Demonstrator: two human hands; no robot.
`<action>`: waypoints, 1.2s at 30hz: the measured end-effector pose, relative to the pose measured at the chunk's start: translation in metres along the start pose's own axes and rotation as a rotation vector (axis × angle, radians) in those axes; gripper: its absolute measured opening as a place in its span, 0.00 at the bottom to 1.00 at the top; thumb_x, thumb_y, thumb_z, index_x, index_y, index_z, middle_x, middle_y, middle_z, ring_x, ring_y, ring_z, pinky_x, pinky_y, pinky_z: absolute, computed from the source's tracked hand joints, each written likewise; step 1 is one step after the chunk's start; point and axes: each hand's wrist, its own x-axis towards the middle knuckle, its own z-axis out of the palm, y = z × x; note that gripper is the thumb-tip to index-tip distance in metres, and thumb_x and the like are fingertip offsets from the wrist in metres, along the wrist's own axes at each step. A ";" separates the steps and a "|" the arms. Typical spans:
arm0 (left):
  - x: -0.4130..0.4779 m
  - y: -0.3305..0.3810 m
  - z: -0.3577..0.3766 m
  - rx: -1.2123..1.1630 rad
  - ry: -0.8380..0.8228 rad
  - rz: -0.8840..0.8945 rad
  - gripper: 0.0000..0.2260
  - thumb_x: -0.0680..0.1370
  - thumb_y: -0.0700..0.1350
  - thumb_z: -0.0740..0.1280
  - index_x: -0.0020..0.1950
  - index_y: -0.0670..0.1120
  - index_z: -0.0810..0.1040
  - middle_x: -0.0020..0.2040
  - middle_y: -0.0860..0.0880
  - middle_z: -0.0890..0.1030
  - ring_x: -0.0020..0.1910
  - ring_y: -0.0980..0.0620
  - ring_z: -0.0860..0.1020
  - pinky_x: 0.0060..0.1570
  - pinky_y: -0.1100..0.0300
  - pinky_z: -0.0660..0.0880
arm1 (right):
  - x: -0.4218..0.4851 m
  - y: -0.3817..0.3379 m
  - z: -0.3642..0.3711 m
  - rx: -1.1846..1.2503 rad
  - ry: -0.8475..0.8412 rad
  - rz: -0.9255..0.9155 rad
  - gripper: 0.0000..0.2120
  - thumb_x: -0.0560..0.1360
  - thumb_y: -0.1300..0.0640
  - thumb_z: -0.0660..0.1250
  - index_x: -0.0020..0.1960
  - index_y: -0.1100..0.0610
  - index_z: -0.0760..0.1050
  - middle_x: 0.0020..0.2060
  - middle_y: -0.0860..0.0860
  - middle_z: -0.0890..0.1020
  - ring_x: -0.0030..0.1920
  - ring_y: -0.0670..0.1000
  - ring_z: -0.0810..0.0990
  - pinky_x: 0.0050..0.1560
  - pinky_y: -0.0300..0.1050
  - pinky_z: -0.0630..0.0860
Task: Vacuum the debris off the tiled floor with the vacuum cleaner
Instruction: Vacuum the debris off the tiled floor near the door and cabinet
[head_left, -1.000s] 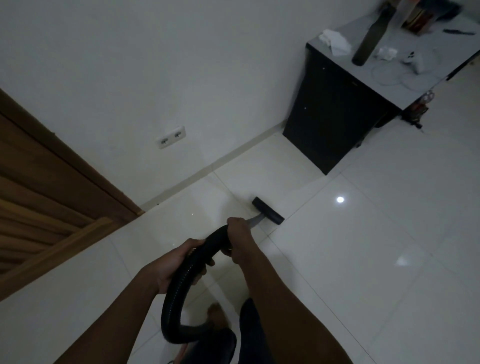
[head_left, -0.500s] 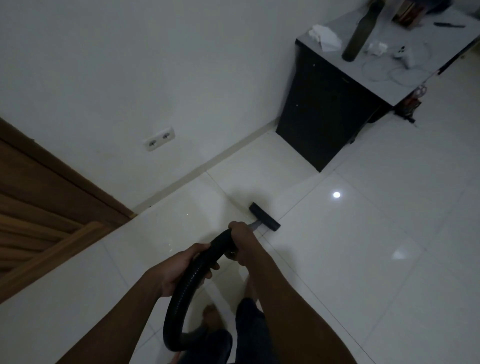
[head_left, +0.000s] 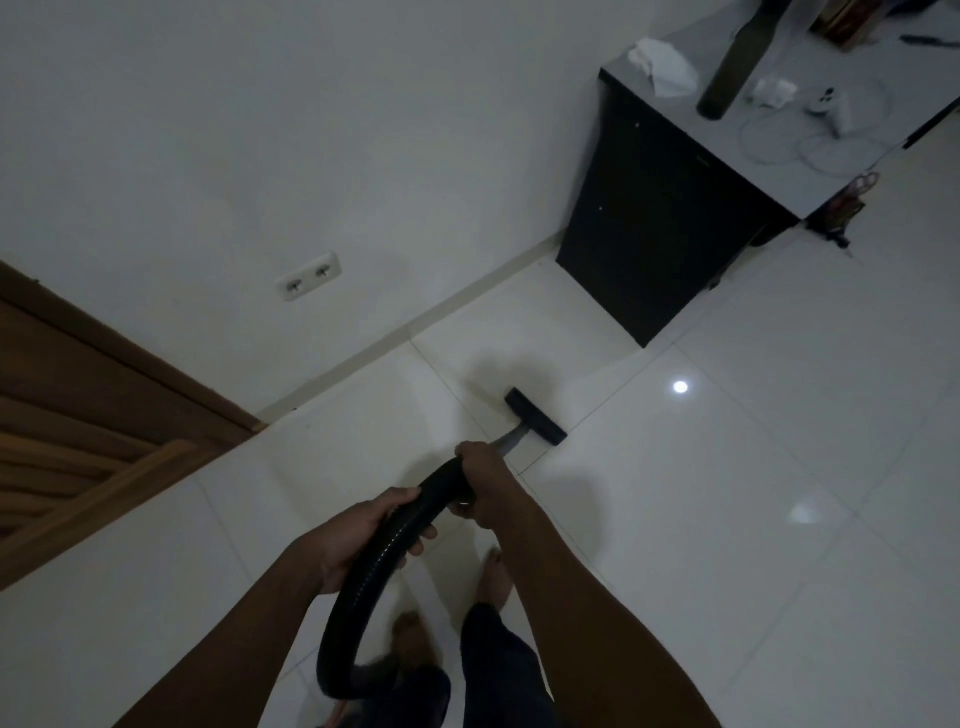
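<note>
The left hand (head_left: 363, 540) is curling round the black vacuum hose (head_left: 358, 597) and the right hand (head_left: 485, 483) is gripping it just ahead, while the floor head (head_left: 535, 415) is resting on the tiled floor (head_left: 727, 519) near its wall edge, short of the dark cabinet (head_left: 649, 223).

Bare forearms (head_left: 597, 623) run back from the left hand (head_left: 363, 540) and right hand (head_left: 485, 483). Below the hands, dark trousers (head_left: 498, 670) end above bare feet (head_left: 496, 577).

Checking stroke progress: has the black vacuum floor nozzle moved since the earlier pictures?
Yes, slightly: the black vacuum floor nozzle pulled back from the black cabinet, then returned, ending about where it started.
</note>
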 end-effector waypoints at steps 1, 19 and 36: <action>0.003 0.001 0.003 0.031 0.021 0.011 0.25 0.79 0.59 0.61 0.55 0.38 0.82 0.39 0.45 0.84 0.33 0.52 0.78 0.38 0.60 0.75 | 0.001 -0.003 0.000 0.001 0.019 -0.001 0.06 0.80 0.56 0.57 0.53 0.59 0.68 0.46 0.58 0.76 0.46 0.55 0.77 0.43 0.48 0.76; -0.072 -0.069 -0.103 -0.344 -0.577 0.268 0.13 0.82 0.44 0.61 0.58 0.36 0.76 0.49 0.42 0.80 0.48 0.48 0.78 0.46 0.58 0.70 | -0.089 0.092 0.107 0.273 -0.081 -0.129 0.11 0.80 0.54 0.58 0.61 0.52 0.68 0.53 0.56 0.77 0.50 0.54 0.77 0.45 0.47 0.77; -0.113 -0.118 -0.102 -0.215 -0.096 0.076 0.27 0.48 0.55 0.85 0.39 0.41 0.86 0.37 0.41 0.80 0.32 0.48 0.77 0.32 0.58 0.73 | -0.079 0.126 0.137 0.036 -0.088 0.060 0.08 0.79 0.52 0.58 0.53 0.57 0.67 0.53 0.58 0.76 0.49 0.54 0.76 0.38 0.45 0.75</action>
